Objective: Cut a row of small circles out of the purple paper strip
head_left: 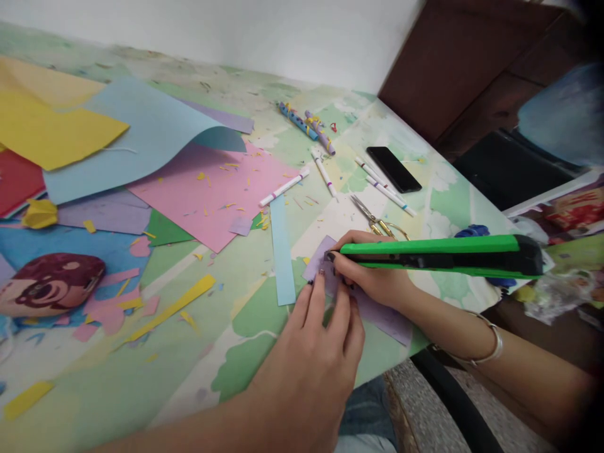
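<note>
My right hand grips a green utility knife, its front end down at a strip of purple paper. The blade itself is hidden by my fingers. My left hand lies on the same paper with its fingers stretched out, pressing it to the table. Just left of my left fingertips is a light blue paper strip. Beyond my right hand rest gold-handled scissors, partly covered by the hand.
White markers and a black phone lie further back, near two decorated paper rolls. Large sheets of pink paper and blue paper cover the left, with a dark red case and scattered scraps.
</note>
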A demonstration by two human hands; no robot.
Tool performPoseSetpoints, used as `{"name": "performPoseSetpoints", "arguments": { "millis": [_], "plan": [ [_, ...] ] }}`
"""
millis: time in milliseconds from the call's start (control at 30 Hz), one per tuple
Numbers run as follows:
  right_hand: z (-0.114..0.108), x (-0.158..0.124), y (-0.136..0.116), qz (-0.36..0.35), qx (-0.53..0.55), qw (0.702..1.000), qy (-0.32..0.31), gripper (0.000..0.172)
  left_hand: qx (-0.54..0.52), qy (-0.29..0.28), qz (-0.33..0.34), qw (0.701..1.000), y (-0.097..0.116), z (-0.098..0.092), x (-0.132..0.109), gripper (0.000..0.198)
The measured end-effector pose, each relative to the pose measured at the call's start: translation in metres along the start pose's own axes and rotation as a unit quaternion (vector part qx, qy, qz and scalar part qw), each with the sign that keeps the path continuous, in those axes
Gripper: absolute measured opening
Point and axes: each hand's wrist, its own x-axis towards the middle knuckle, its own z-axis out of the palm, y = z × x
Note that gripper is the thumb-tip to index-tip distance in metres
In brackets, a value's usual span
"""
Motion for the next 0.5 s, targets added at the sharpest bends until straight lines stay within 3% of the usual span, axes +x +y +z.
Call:
{"name": "performPoseSetpoints", "arguments": {
  "millis": [500],
  "plan": [
    [0.0006, -0.0014, 0.0006, 0.005, 0.009, 1.000, -0.002, 0.006, 0.001, 0.008, 0.000, 1.000, -0.0001, -0.0003, 0.0017, 0.075]
  ]
}}
